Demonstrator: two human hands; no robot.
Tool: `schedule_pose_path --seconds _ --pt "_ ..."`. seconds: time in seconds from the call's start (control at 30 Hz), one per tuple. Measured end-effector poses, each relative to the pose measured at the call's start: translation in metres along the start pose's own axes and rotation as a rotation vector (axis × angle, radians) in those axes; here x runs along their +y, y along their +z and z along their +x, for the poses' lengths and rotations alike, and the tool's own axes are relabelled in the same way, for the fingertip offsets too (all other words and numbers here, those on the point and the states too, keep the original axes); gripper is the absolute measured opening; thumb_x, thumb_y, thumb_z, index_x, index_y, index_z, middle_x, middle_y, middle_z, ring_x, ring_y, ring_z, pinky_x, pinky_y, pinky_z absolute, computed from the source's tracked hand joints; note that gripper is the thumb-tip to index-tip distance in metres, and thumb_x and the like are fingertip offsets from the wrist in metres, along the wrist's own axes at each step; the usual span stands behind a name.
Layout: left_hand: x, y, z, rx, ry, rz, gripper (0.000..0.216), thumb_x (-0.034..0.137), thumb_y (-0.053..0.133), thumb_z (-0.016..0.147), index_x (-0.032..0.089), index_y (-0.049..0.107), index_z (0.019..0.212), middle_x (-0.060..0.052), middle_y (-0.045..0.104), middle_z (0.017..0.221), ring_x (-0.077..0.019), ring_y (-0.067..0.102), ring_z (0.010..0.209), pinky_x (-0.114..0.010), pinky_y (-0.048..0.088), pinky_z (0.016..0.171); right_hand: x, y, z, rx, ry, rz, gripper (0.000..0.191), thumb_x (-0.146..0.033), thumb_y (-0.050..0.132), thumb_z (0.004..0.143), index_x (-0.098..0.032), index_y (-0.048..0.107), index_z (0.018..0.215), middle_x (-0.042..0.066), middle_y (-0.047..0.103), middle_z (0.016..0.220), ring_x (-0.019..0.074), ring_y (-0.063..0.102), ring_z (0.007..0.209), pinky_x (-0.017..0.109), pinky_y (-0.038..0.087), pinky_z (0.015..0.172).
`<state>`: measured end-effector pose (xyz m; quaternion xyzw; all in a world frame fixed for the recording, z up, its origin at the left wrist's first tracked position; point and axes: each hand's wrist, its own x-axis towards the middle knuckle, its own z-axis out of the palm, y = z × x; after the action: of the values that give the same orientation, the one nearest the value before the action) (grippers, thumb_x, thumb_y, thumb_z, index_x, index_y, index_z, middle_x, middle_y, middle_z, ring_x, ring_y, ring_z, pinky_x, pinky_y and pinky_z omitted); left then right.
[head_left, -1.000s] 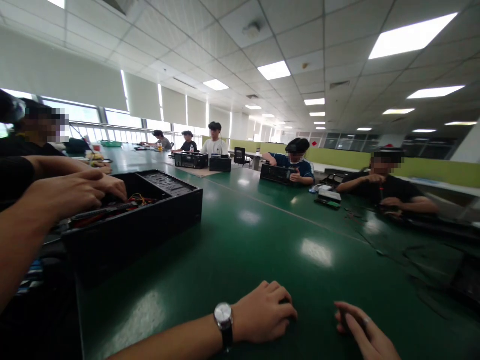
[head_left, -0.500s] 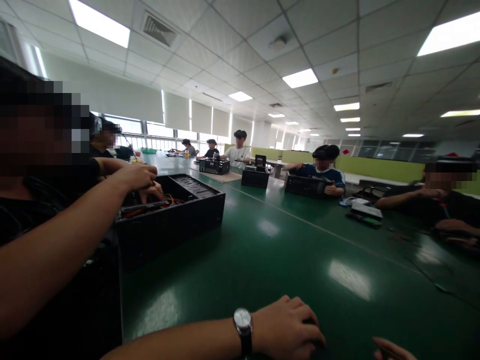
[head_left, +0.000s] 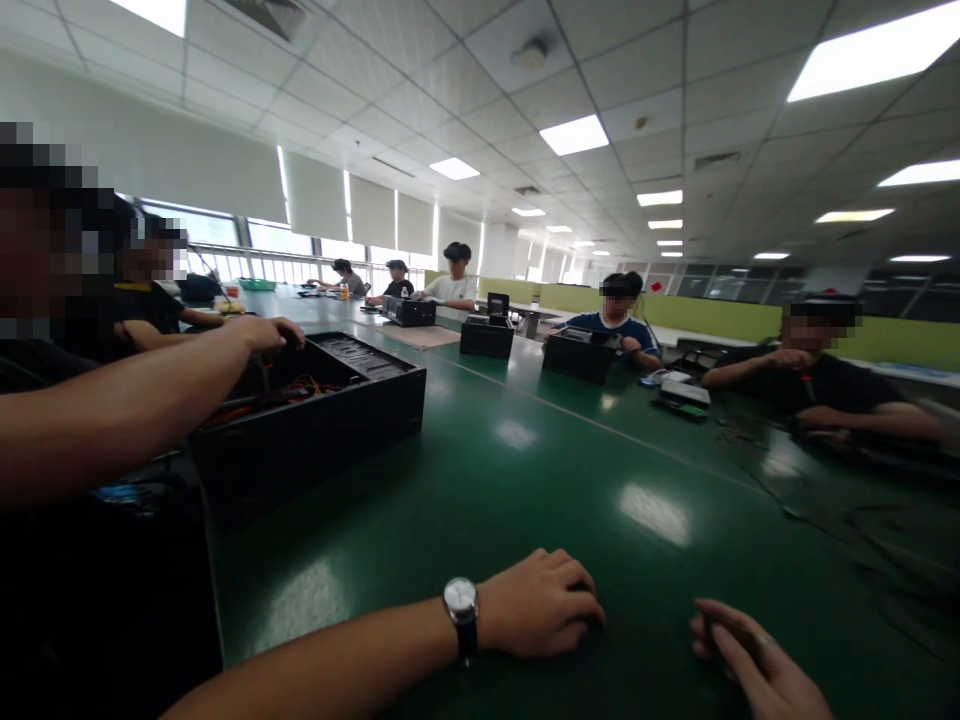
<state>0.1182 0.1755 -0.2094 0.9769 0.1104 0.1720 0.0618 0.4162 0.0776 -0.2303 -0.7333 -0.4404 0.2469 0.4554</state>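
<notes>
My left hand (head_left: pixel 540 605), with a silver-faced watch (head_left: pixel 460 600) on a black strap at the wrist, rests palm down on the green tabletop (head_left: pixel 480 500). Its fingers are loosely bent and a little apart, and I see nothing held in them. The underside of the palm is hidden. At the lower right, my right hand (head_left: pixel 769 665) is closed, thumb against fingers. Between them shows a slim dark brownish thing that I cannot make out. The two hands are apart, with green surface between them.
An open black computer case (head_left: pixel 330 425) with coloured wires stands at left, a co-worker's arm (head_left: pixel 150 390) reaching over it. Across the table are more cases (head_left: pixel 577 352), a stack of drives or boards (head_left: pixel 682 397), dark cables (head_left: pixel 892 560) and several people.
The view has swung to the right and down a little. More of my right hand shows now. My left hand stays on the table. The co-worker's hand at the case has lifted slightly.
</notes>
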Motion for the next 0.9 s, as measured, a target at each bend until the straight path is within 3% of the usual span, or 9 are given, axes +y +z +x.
schedule_pose_path --seconds 0.17,0.33,0.43,0.53,0.57,0.63,0.7,0.8,0.9 --pt "0.0 0.004 -0.001 0.051 0.027 0.031 0.024 0.029 0.053 0.099 0.021 0.061 0.121 -0.007 0.06 0.126 -0.022 0.054 0.12 -0.034 0.045 0.096 -0.018 0.005 -0.013 0.031 -0.035 0.044 0.065 -0.073 0.058 0.066 -0.02 0.069 0.102 0.009 0.077 0.088 0.0298 0.073 0.082 0.041 0.058 0.074" --pt "0.004 -0.002 -0.005 0.22 0.051 0.169 0.029 0.028 0.05 0.1 0.019 0.059 0.126 -0.009 0.058 0.133 -0.0243 0.046 0.131 -0.037 0.04 0.106 -0.019 0.007 -0.016 0.064 -0.035 0.126 0.066 -0.07 0.062 0.064 -0.019 0.067 0.104 0.01 0.076 0.091 0.0292 0.071 0.081 0.04 0.056 0.072" --pt "-0.015 -0.026 0.003 0.367 0.006 0.316 0.035 0.03 0.05 0.1 0.021 0.057 0.132 -0.011 0.054 0.14 -0.0269 0.043 0.136 -0.041 0.035 0.111 -0.016 0.009 -0.017 0.069 -0.064 0.14 0.065 -0.069 0.06 0.068 -0.018 0.066 0.108 0.009 0.075 0.092 0.0277 0.07 0.081 0.038 0.055 0.071" --pt "-0.057 -0.07 0.029 0.526 -0.246 0.419 0.041 0.034 0.046 0.101 0.022 0.053 0.14 -0.011 0.046 0.149 -0.0281 0.033 0.144 -0.044 0.027 0.116 -0.014 0.012 -0.018 0.028 -0.091 0.124 0.064 -0.068 0.058 0.074 -0.017 0.064 0.112 0.009 0.074 0.094 0.0269 0.07 0.082 0.038 0.053 0.075" --pt "-0.074 -0.086 0.041 0.534 -0.348 0.442 0.044 0.035 0.044 0.102 0.022 0.048 0.145 -0.011 0.041 0.153 -0.0276 0.028 0.147 -0.044 0.024 0.117 -0.013 0.013 -0.018 0.013 -0.104 0.118 0.063 -0.067 0.057 0.075 -0.017 0.063 0.113 0.008 0.073 0.094 0.0266 0.069 0.083 0.039 0.053 0.076" --pt "-0.107 -0.112 0.066 0.422 -0.494 0.482 0.05 0.038 0.04 0.104 0.024 0.037 0.152 -0.009 0.032 0.16 -0.0268 0.019 0.151 -0.044 0.017 0.12 -0.014 0.016 -0.019 -0.012 -0.13 0.116 0.062 -0.066 0.055 0.078 -0.017 0.062 0.114 0.008 0.072 0.094 0.0261 0.069 0.083 0.039 0.052 0.078" --pt "-0.132 -0.126 0.087 0.349 -0.544 0.47 0.046 0.039 0.043 0.103 0.024 0.044 0.147 -0.01 0.041 0.155 -0.0281 0.026 0.148 -0.045 0.017 0.119 -0.017 0.017 -0.021 -0.016 -0.154 0.131 0.059 -0.064 0.054 0.079 -0.016 0.063 0.113 0.007 0.071 0.092 0.0254 0.068 0.081 0.039 0.051 0.078" --pt "-0.148 -0.125 0.105 0.306 -0.607 0.447 0.038 0.04 0.049 0.102 0.019 0.057 0.132 -0.013 0.057 0.136 -0.0297 0.045 0.133 -0.049 0.027 0.114 -0.022 0.018 -0.023 0.008 -0.172 0.166 0.055 -0.061 0.053 0.078 -0.016 0.063 0.11 0.006 0.07 0.088 0.024 0.068 0.077 0.038 0.051 0.075" --pt "-0.145 -0.118 0.111 0.31 -0.67 0.444 0.04 0.044 0.055 0.1 0.016 0.058 0.129 -0.012 0.057 0.133 -0.0292 0.052 0.125 -0.053 0.037 0.109 -0.025 0.019 -0.024 0.053 -0.17 0.201 0.053 -0.059 0.054 0.077 -0.016 0.064 0.107 0.006 0.07 0.087 0.0236 0.068 0.075 0.036 0.05 0.07"
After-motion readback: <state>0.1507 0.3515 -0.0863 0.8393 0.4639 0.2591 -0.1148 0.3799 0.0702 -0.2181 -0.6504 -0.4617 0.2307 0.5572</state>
